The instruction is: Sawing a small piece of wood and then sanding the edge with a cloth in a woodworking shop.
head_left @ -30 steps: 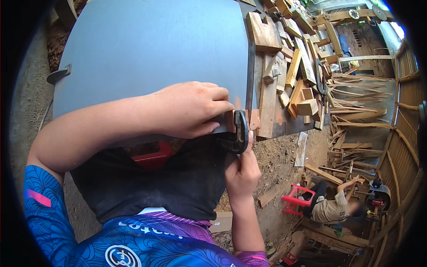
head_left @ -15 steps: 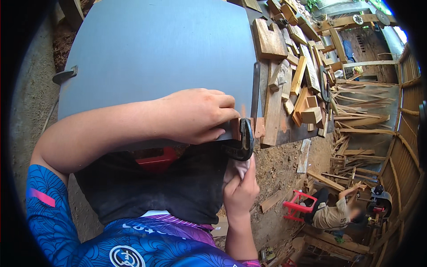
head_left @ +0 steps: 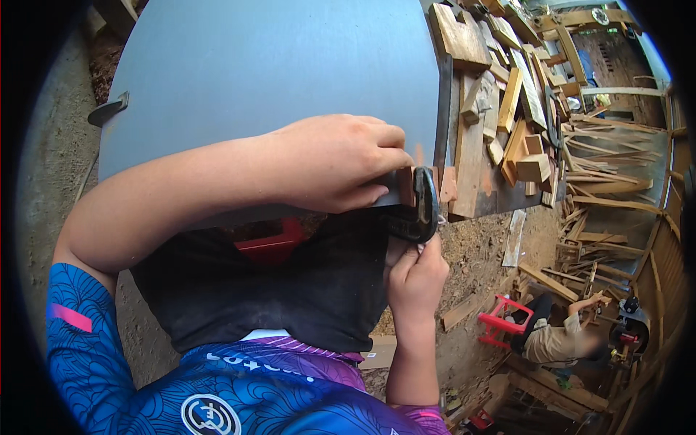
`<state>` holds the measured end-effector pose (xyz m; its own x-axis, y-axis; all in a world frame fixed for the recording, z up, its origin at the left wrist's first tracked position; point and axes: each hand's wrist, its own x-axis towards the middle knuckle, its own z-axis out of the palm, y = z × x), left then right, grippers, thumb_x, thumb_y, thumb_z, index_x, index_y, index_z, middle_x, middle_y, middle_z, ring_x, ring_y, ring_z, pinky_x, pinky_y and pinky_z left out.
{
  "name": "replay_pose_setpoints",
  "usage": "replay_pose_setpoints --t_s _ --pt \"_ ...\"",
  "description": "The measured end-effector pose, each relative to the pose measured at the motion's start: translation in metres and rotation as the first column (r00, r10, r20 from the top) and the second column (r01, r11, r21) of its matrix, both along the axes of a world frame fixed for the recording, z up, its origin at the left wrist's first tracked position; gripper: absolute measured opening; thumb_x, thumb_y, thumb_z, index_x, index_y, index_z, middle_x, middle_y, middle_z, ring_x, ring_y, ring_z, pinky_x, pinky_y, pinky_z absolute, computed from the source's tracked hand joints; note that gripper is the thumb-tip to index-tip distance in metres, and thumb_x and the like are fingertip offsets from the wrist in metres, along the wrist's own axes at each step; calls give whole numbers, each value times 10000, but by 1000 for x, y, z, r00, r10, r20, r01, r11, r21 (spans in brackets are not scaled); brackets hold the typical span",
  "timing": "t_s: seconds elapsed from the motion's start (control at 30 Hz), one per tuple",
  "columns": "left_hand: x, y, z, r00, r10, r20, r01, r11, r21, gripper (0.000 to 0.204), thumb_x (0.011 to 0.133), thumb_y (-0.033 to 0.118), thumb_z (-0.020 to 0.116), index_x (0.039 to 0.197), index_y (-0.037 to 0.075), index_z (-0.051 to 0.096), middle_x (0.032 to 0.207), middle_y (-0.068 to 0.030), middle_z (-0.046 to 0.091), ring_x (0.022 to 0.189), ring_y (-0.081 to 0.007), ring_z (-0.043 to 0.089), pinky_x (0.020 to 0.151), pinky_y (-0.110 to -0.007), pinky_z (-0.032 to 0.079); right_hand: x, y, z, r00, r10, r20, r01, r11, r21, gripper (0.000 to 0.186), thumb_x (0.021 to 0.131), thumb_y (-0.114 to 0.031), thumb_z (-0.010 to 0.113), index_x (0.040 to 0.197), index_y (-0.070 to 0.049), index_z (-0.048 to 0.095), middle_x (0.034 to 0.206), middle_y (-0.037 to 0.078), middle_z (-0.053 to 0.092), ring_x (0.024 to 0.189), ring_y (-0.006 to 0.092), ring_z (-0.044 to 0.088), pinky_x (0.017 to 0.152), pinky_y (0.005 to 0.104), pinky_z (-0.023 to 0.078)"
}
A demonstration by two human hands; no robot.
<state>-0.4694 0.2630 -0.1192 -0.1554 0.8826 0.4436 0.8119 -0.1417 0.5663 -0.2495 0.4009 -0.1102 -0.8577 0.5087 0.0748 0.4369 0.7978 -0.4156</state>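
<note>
The clamp (head_left: 428, 206) sits upright at the near right corner of the blue-grey counter (head_left: 268, 80), its black frame beside a small block (head_left: 406, 187). The left hand (head_left: 341, 163) lies over the counter's near edge, fingers bent and close together beside the block; whether they grip it, I cannot tell. The right hand (head_left: 419, 279) is just below the clamp, fingers folded and thumb raised; what they hold is hidden. Scrap wood (head_left: 510, 100) lies to the right.
</note>
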Motion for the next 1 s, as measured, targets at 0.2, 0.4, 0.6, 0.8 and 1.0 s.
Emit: replay_pose_setpoints --t_s 0.2,0.4,0.6,0.8,1.0 --pt "2 -4 2 1000 13 -7 -13 1000 4 404 854 136 731 1231 25 636 1136 -165 637 1056 -362 650 929 -447 542 58 -12 6 999 25 -43 -30 993 -116 300 979 -38 462 1221 0 635 915 296 683 861 514 678 705 537 539" --pt "6 -2 3 996 65 -67 -64 998 22 403 854 113 732 1234 22 635 1125 -162 644 1045 -353 656 916 -449 549 11 -2 -16 997 2 -80 -11 994 -110 184 978 -57 566 1136 37 577 907 304 689 832 512 679 669 548 545" --pt "7 -3 8 997 56 -52 -57 998 -25 427 858 109 738 1264 25 634 1121 -160 647 1022 -362 660 888 -444 559 48 -10 -20 997 -5 -72 -5 991 -133 183 954 -18 549 1124 48 562 852 311 679 808 522 674 662 558 537" --pt "7 7 13 997 70 -44 -72 997 -38 411 862 110 737 1253 30 639 1098 -153 652 1011 -362 663 881 -437 562 14 2 -29 987 -11 -160 -17 985 -171 231 935 -15 556 1154 59 565 857 299 683 799 512 676 649 556 546" --pt "6 -2 8 994 77 -81 -77 997 10 389 852 139 736 1213 35 635 1085 -156 647 999 -364 663 870 -444 559 19 -4 -20 993 3 -121 -27 980 -197 285 947 -35 533 1225 16 576 853 295 678 800 518 666 660 554 532"
